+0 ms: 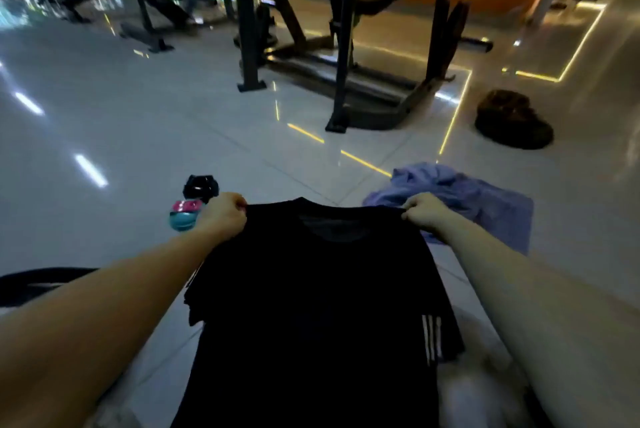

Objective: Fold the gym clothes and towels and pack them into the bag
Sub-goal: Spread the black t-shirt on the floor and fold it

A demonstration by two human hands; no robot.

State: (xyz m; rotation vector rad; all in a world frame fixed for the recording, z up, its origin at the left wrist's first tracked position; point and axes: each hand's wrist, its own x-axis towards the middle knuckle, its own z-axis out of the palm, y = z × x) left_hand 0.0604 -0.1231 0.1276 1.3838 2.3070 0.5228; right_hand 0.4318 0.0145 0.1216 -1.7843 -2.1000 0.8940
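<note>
A black T-shirt point(322, 306) with white stripes on one sleeve hangs in front of me, spread out by its shoulders. My left hand point(225, 216) pinches the left shoulder and my right hand point(424, 212) pinches the right shoulder. A crumpled purple towel point(485, 199) lies on the floor just beyond my right hand. A dark strap or bag edge point(38, 283) shows at the left under my left forearm; what it belongs to is hidden.
A teal and pink object point(183, 216) and a small black item point(201, 186) lie on the tiled floor near my left hand. A dark brown bundle point(512, 121) sits at the right. A black gym machine frame point(343, 46) stands ahead.
</note>
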